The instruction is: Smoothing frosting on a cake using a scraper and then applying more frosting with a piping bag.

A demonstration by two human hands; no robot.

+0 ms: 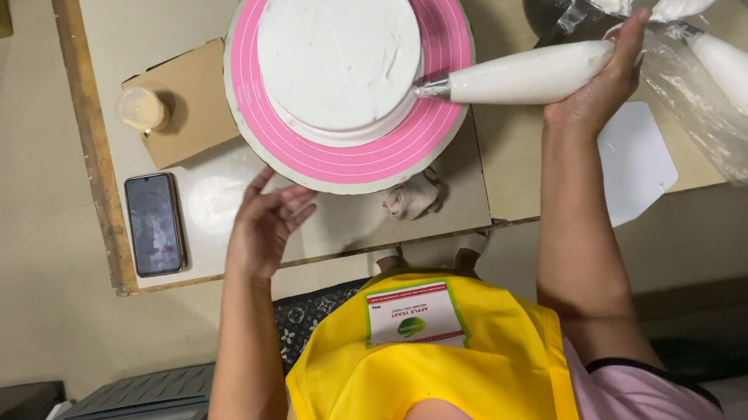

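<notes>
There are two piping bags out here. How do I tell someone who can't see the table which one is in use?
Start at the white cake on the pink turntable. The piping bag in use lies level at the cake's right side, its metal tip against the cake's lower edge, with the right hand on its wide end. The spare piping bag lies farther right on clear plastic, untouched.

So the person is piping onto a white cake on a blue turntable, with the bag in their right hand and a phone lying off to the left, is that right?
Not quite: the turntable is pink, not blue, as the head view shows. The rest holds: the right hand holds the piping bag with its tip against the side of the white cake, and the phone lies on the left of the table.
</notes>
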